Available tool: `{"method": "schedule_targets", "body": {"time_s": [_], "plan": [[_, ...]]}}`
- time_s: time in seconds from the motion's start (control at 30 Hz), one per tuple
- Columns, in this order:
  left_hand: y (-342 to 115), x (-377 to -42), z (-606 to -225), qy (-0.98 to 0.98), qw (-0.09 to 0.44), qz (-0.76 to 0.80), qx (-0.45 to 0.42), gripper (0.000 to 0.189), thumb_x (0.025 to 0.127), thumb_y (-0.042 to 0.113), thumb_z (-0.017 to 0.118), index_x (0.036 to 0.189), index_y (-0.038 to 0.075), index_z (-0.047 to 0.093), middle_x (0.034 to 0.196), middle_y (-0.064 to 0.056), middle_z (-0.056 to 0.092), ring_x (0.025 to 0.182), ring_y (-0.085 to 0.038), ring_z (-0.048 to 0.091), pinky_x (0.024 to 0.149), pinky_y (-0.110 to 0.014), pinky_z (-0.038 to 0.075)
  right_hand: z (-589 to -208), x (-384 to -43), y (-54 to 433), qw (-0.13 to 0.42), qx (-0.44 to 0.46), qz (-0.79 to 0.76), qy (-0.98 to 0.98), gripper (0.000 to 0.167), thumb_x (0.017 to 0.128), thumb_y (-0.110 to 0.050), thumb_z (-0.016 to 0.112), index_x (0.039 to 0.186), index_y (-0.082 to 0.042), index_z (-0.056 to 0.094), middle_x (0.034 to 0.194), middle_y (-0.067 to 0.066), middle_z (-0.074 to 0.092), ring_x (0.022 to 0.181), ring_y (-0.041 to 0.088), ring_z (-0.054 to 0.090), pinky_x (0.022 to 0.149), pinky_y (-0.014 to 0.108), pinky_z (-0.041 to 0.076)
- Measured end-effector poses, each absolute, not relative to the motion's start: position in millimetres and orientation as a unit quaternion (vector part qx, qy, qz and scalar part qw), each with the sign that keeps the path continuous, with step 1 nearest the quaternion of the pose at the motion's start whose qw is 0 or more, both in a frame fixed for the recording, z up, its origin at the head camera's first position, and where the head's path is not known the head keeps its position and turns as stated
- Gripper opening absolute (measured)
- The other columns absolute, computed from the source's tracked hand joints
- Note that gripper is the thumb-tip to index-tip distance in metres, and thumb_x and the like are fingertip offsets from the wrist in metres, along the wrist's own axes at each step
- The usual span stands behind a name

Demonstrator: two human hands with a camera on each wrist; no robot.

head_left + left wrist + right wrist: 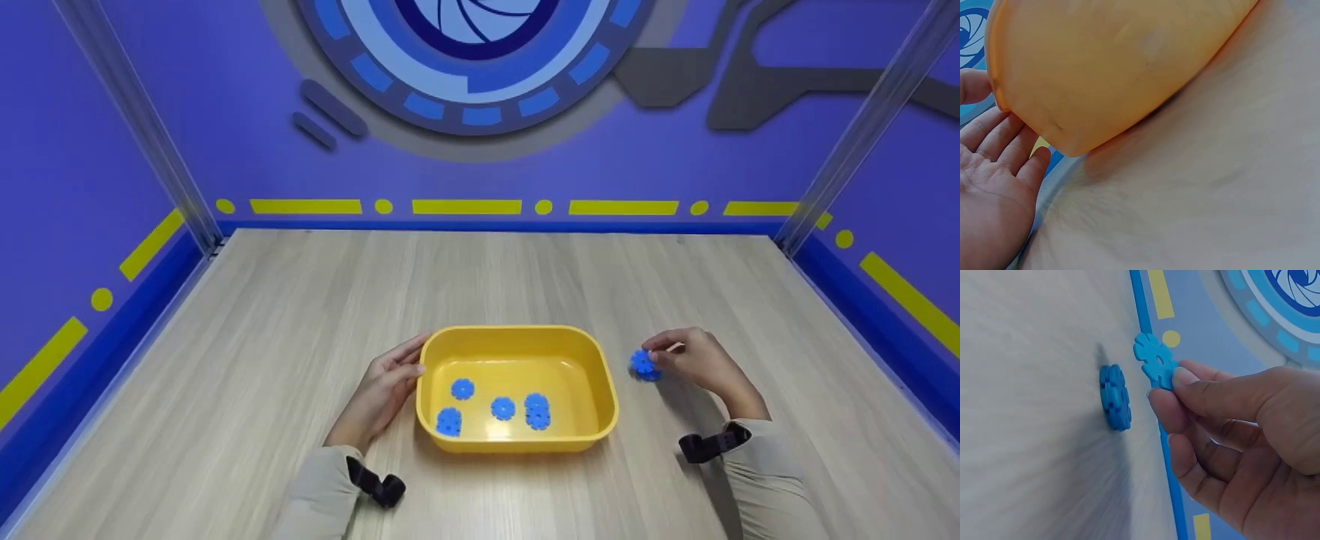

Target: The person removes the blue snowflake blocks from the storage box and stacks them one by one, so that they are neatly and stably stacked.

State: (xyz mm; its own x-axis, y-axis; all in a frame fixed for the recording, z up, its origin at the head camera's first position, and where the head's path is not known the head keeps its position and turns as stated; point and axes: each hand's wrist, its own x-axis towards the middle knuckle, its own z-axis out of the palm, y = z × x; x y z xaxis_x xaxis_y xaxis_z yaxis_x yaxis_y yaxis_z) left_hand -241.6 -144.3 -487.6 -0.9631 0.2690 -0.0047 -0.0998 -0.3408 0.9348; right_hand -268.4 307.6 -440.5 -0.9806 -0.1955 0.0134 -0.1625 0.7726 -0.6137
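Observation:
A yellow plastic basin [517,444] stands on the table, with several blue flower-shaped snowflake discs [503,409] lying in it. At the basin's left side, my left hand [384,391] rests its thumb and fairly straight fingers against the rim and outer wall. The left wrist view shows the palm [994,185] turned up beside the wall; some fingertips are hidden. To the right of the basin, my right hand [701,364] pinches one blue snowflake disc [1154,360] between thumb and fingers. Just beneath it, other blue snowflake discs [1114,396] lie stacked on the table.
The wooden tabletop [315,300] extends around the basin. Blue-purple panels [225,112] with yellow markings enclose it at the back and both sides. A black wrist strap [379,484] sits on the left sleeve, another strap [712,444] on the right.

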Motion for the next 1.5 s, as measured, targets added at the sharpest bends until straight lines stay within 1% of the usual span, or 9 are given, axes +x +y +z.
{"method": "schedule_targets", "body": {"time_s": [0.23, 0.33, 0.43, 0.67, 0.87, 1.03, 1.23, 1.37, 1.5], "plan": [[-145.6, -241.5, -488.4, 0.563, 0.115, 0.815, 0.080, 0.063, 0.088, -0.005, 0.052, 0.146, -0.008, 0.029, 0.154, -0.023, 0.030, 0.139, -0.024, 0.037, 0.110, -0.030, 0.040, -444.0, -269.4, 311.1, 0.043, -0.071, -0.326, 0.942, 0.019, 0.091, -0.005, 0.060, 0.106, -0.002, 0.072, 0.111, 0.020, 0.067, 0.094, 0.026, 0.060, 0.081, 0.039, 0.057], [-146.0, -241.6, -488.3, 0.562, 0.117, 0.815, 0.082, 0.062, 0.088, -0.005, 0.051, 0.146, -0.007, 0.029, 0.154, -0.022, 0.030, 0.140, -0.026, 0.034, 0.110, -0.031, 0.039, -445.1, -269.9, 312.3, 0.044, -0.069, -0.320, 0.944, 0.019, 0.091, -0.006, 0.059, 0.105, -0.002, 0.072, 0.109, 0.019, 0.068, 0.095, 0.027, 0.060, 0.081, 0.039, 0.056], [-146.3, -241.7, -488.0, 0.564, 0.117, 0.813, 0.083, 0.062, 0.088, -0.004, 0.051, 0.147, -0.007, 0.029, 0.154, -0.022, 0.029, 0.140, -0.025, 0.036, 0.110, -0.031, 0.040, -445.0, -270.1, 313.0, 0.044, -0.072, -0.320, 0.944, 0.019, 0.091, -0.006, 0.059, 0.104, -0.002, 0.072, 0.106, 0.019, 0.068, 0.093, 0.026, 0.061, 0.079, 0.037, 0.056], [-147.0, -242.0, -487.7, 0.565, 0.118, 0.812, 0.089, 0.064, 0.088, -0.004, 0.051, 0.147, -0.006, 0.028, 0.155, -0.023, 0.028, 0.135, -0.019, 0.042, 0.108, -0.028, 0.042, -445.6, -270.3, 313.0, 0.045, -0.064, -0.324, 0.943, 0.018, 0.090, -0.006, 0.060, 0.102, 0.000, 0.072, 0.101, 0.018, 0.069, 0.085, 0.021, 0.060, 0.071, 0.026, 0.053], [-146.8, -242.1, -487.2, 0.564, 0.115, 0.814, 0.085, 0.063, 0.088, -0.005, 0.051, 0.147, -0.007, 0.028, 0.154, -0.023, 0.029, 0.133, -0.016, 0.044, 0.109, -0.027, 0.041, -447.7, -271.9, 313.9, 0.049, -0.065, -0.328, 0.941, 0.018, 0.090, -0.005, 0.060, 0.103, 0.001, 0.071, 0.099, 0.017, 0.070, 0.080, 0.019, 0.061, 0.067, 0.023, 0.052], [-146.7, -241.6, -486.7, 0.562, 0.114, 0.815, 0.083, 0.064, 0.088, -0.004, 0.052, 0.147, -0.007, 0.028, 0.154, -0.022, 0.029, 0.132, -0.014, 0.045, 0.107, -0.026, 0.042, -448.3, -272.0, 314.0, 0.052, -0.061, -0.326, 0.942, 0.018, 0.091, -0.007, 0.061, 0.104, 0.001, 0.071, 0.098, 0.016, 0.070, 0.079, 0.017, 0.060, 0.067, 0.023, 0.053], [-145.5, -240.9, -487.0, 0.558, 0.114, 0.817, 0.085, 0.064, 0.088, -0.004, 0.052, 0.147, -0.008, 0.028, 0.154, -0.023, 0.029, 0.133, -0.016, 0.044, 0.110, -0.029, 0.040, -447.5, -269.5, 314.2, 0.049, -0.058, -0.320, 0.944, 0.019, 0.091, -0.011, 0.063, 0.104, 0.000, 0.071, 0.101, 0.017, 0.069, 0.084, 0.020, 0.059, 0.071, 0.026, 0.053], [-144.0, -240.7, -487.1, 0.561, 0.114, 0.815, 0.088, 0.064, 0.088, -0.003, 0.053, 0.147, -0.009, 0.027, 0.154, -0.024, 0.028, 0.133, -0.018, 0.044, 0.111, -0.031, 0.038, -445.1, -267.3, 313.9, 0.056, -0.050, -0.317, 0.945, 0.020, 0.091, -0.013, 0.063, 0.106, -0.002, 0.071, 0.105, 0.016, 0.068, 0.088, 0.022, 0.059, 0.077, 0.031, 0.055], [-144.0, -240.9, -487.9, 0.560, 0.112, 0.816, 0.089, 0.064, 0.088, -0.004, 0.052, 0.147, -0.008, 0.028, 0.154, -0.024, 0.029, 0.133, -0.017, 0.044, 0.110, -0.031, 0.040, -441.2, -266.7, 312.8, 0.053, -0.055, -0.308, 0.948, 0.022, 0.091, -0.014, 0.060, 0.108, -0.003, 0.071, 0.106, 0.017, 0.068, 0.090, 0.025, 0.059, 0.078, 0.037, 0.056]]}}
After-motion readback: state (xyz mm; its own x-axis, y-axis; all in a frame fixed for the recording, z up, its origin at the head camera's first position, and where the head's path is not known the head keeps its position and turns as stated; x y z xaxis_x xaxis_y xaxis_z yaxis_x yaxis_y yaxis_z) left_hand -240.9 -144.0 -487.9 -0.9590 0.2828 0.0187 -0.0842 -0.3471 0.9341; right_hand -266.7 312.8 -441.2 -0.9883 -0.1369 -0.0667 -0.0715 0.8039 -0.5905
